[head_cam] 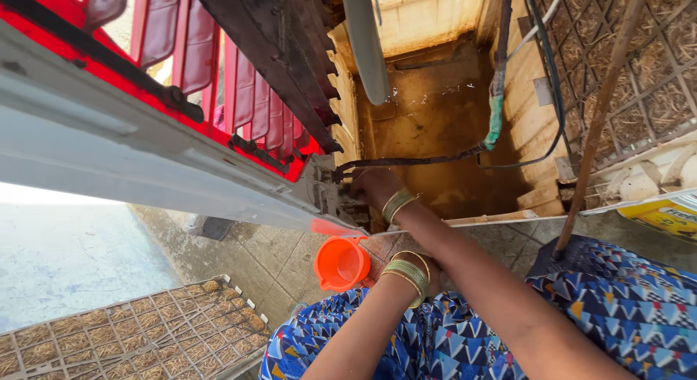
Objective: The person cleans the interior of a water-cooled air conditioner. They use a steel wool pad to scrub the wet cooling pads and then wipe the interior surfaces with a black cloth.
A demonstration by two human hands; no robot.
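My right hand (372, 187) reaches into the open cooler body, fingers curled around the near end of a rusty bar (421, 160) that crosses the muddy water tank (450, 111). Gold bangles ring that wrist. My left hand (430, 267) is mostly hidden under my right forearm, so only its bangled wrist shows clearly. An orange plastic jug (340, 264) sits just left of that wrist, above the paved floor. I cannot tell whether the left hand touches the jug.
A red louvred panel (239, 90) and a pale metal frame (131, 155) lean at the left. Straw pad panels are at the right (646, 82) and on the floor (138, 329). Inside the cooler hang a hose (496, 111) and black cables (555, 97). A thin stick (592, 140) stands by my knee.
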